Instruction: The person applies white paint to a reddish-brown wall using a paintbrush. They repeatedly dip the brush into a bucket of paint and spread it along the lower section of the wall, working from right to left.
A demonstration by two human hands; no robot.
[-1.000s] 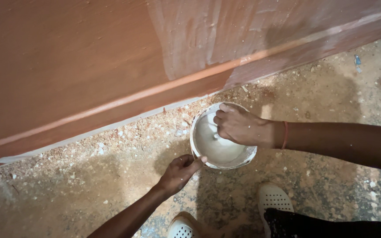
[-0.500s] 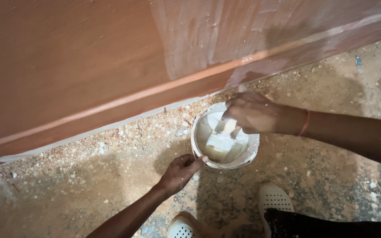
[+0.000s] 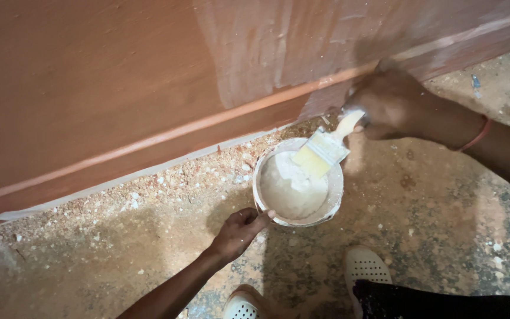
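A round white bucket [image 3: 267, 207] of white paint stands on the speckled floor beside the wall. My left hand [image 3: 238, 232] grips its near rim, thumb hooked over the edge. My right hand [image 3: 392, 105] holds a flat paintbrush [image 3: 324, 150] by its pale handle. The brush's wet bristles hang just over the bucket's far right rim, angled down to the left. A thin red band circles my right wrist.
A reddish-brown wall [image 3: 90, 88] with a skirting strip [image 3: 149, 153] fills the upper part; a paler, brushed patch [image 3: 267, 41] sits above the bucket. White tape [image 3: 119, 180] runs along its foot. Dust and chips cover the floor. My white perforated shoes [image 3: 366, 266] stand below the bucket.
My right hand has lifted the brush out of the paint and moved up and to the right, towards the wall. My left hand stays on the bucket's rim.
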